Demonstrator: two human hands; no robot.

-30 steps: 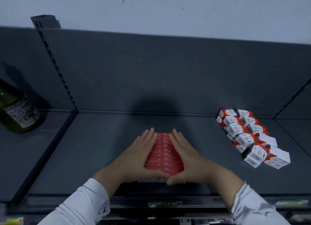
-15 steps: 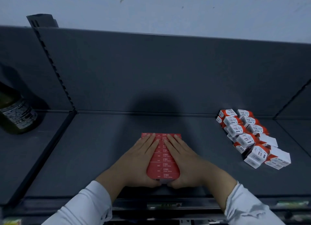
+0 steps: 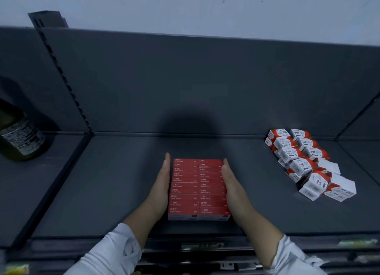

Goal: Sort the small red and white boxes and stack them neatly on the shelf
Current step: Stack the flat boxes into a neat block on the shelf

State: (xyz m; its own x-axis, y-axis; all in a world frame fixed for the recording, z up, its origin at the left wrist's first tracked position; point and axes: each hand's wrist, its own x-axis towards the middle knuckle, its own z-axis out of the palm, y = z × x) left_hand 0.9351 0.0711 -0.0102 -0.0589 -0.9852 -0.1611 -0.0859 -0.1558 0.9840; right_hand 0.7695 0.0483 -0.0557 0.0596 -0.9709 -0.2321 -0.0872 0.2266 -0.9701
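Two flat hands bracketed the block of flat red cardboard boxes (image 3: 198, 189) at lower centre of frame. The left hand (image 3: 162, 184) lay along its left side and the right hand (image 3: 230, 184) along its right, palms facing in. Fingers were straight and together, with nothing curled under, pinched or gripped. The block sat on the dark grey metal shelf (image 3: 115, 182) near the front edge, in two columns side by side with labels up. My read on the pose: a side squeeze to square the columns and close gaps, not a lift, since no fingers were under the boxes. One seam near the far right end looked slightly off, so alignment was probably the point. The loose heap of small red-and-white paper-clip boxes (image 3: 304, 163) sat at right of frame, well apart from the block, with several tilted and its front ones skewed. I judged that lot not yet tidied. A dark green glass bottle (image 3: 19, 135) stood at the left edge in the neighbouring bay, uninvolved.
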